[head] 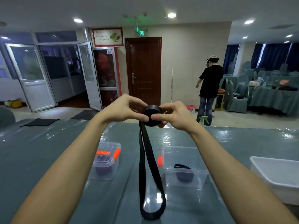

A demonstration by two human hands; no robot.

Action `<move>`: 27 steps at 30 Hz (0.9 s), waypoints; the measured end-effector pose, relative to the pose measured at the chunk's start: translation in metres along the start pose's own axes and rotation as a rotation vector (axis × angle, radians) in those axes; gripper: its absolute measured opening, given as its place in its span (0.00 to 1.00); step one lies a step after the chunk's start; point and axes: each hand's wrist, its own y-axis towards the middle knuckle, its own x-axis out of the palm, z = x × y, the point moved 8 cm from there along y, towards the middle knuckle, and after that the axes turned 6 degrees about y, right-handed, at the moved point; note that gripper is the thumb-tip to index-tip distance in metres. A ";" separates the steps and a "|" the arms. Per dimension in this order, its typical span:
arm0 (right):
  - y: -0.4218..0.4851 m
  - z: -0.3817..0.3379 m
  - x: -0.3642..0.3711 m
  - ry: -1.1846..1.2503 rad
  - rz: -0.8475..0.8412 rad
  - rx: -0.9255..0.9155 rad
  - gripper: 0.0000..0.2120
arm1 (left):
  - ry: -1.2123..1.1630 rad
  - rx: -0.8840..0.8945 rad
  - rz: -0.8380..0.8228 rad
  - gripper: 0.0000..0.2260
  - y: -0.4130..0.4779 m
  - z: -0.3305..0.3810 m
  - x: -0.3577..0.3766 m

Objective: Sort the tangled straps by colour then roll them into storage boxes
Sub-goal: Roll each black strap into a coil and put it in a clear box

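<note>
A black strap (149, 167) is partly wound into a tight roll (152, 115) held up above the table. My left hand (124, 109) pinches the roll from the left, and my right hand (173, 116) pinches it from the right with thumb across its face. The loose part of the strap hangs down as a long loop to the table. Two clear storage boxes with orange clips stand below: the left box (106, 160) holds a dark purple roll, the right box (184, 167) holds a dark roll and a black strap piece.
The table (48, 159) has a glossy teal cover. A white tub (278, 177) sits at the right edge. A green spray bottle (203, 121) stands at the far edge. A person (208, 88) stands across the room by covered tables and chairs.
</note>
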 end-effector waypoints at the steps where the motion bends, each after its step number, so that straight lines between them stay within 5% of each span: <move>1: -0.001 0.000 -0.001 0.063 0.021 -0.011 0.16 | -0.097 0.001 0.023 0.20 -0.003 -0.006 0.004; 6: -0.003 0.000 0.000 0.365 0.076 -0.040 0.19 | -0.439 -0.020 0.209 0.21 -0.010 -0.022 0.011; 11: -0.009 0.020 0.018 0.521 0.001 0.059 0.22 | -0.300 -0.028 0.220 0.20 -0.010 -0.018 0.003; 15: -0.012 0.026 0.020 0.018 -0.120 0.145 0.31 | 0.039 -0.040 0.041 0.17 -0.008 -0.009 0.018; 19: -0.016 0.032 0.038 -0.299 -0.243 0.139 0.18 | 0.308 -0.009 -0.127 0.18 0.000 0.005 0.040; 23: -0.022 0.036 0.029 0.021 -0.093 0.081 0.16 | 0.116 -0.073 -0.064 0.26 -0.005 -0.010 0.027; 27: -0.029 0.047 0.017 0.364 0.056 0.097 0.17 | -0.240 -0.081 0.027 0.21 -0.024 -0.034 0.039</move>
